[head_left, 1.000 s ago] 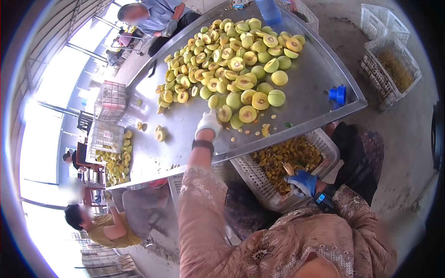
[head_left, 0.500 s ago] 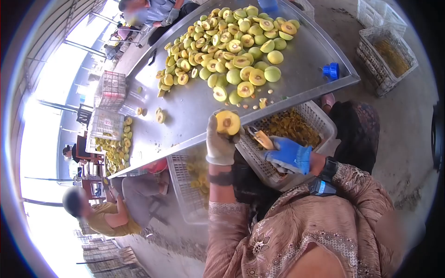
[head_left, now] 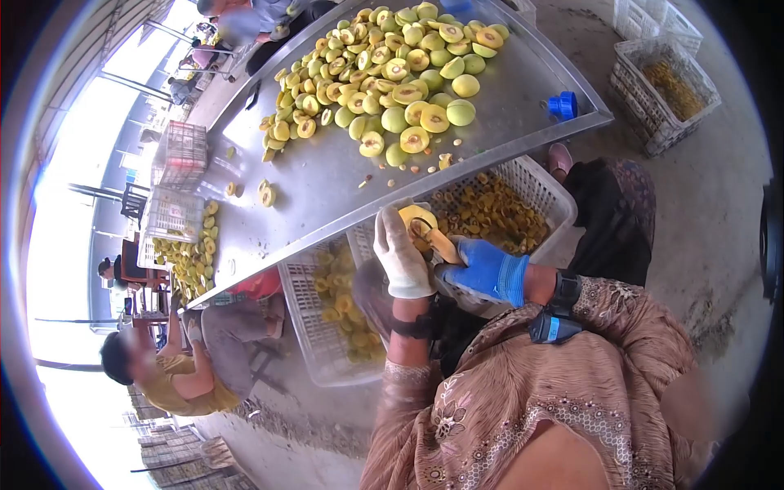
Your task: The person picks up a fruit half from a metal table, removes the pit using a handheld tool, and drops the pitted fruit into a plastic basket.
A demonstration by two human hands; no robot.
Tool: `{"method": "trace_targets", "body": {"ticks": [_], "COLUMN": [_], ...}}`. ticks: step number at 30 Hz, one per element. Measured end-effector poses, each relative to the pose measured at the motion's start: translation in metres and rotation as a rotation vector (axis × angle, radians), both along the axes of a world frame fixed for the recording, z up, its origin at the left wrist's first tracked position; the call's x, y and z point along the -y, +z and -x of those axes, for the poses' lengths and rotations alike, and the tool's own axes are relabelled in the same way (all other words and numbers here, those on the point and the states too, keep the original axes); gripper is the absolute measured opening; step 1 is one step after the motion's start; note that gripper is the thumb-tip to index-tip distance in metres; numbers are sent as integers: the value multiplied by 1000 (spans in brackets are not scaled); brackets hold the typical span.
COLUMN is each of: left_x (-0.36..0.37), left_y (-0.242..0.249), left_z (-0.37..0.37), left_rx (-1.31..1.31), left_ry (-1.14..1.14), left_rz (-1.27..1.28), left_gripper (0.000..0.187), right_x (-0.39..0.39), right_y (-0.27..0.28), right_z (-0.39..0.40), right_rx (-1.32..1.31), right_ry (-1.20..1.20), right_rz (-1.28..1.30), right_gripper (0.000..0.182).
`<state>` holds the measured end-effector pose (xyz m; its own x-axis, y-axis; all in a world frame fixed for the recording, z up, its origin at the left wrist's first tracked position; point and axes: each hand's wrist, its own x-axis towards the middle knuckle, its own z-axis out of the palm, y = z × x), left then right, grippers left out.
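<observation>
My left hand [head_left: 402, 260], in a white glove, is closed around a yellow stone-fruit half [head_left: 419, 216] with its cut face turned up. In its blue glove, my right hand [head_left: 492, 271] grips a wooden-handled pitting tool [head_left: 443, 245]. The tool's curved metal end lies at the centre of the cut face, over the pit area. Both hands are close together in front of the table edge, above the near side of a white crate [head_left: 563, 214] holding orange-brown fruit pieces [head_left: 498, 214].
A pile of halved fruit [head_left: 384, 77] covers part of the metal table [head_left: 523, 106], with a blue cap [head_left: 563, 105] near its corner. Another crate [head_left: 314, 347] of fruit pieces stands at my left. A person in yellow [head_left: 184, 380] sits beyond; more crates [head_left: 653, 114] stand right.
My right hand has brought the tool into the fruit half's cut face. My left hand has tilted the fruit toward it. The whole view has shifted slightly.
</observation>
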<state>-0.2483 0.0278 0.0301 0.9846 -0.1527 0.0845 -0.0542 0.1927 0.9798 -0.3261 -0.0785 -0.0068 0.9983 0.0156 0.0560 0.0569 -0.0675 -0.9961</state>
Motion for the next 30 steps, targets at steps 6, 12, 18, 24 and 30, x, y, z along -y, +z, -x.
{"method": "trace_targets", "body": {"ticks": [6, 12, 18, 24, 30], "left_x": [-9, 2, -12, -136, -108], "left_y": [17, 7, 6, 22, 37], "left_z": [8, 15, -9, -51, -150], "left_rx": [-70, -146, -361, 86, 345], "left_ry": [-217, -395, 211, 256, 266], "left_rz": [-120, 263, 406, -1235, -1291], "left_gripper": [45, 54, 47, 51, 70], "right_x": [29, 29, 36, 61, 59], "right_y": [57, 35, 13, -78, -64], "right_z": [21, 31, 27, 23, 12], "right_rx": [-553, -621, -662, -863, -749], "right_ry": [397, 738, 676, 112, 100], "right_rz": [-400, -1050, -1221, -838, -839], "right_gripper": [19, 21, 25, 20, 23]}}
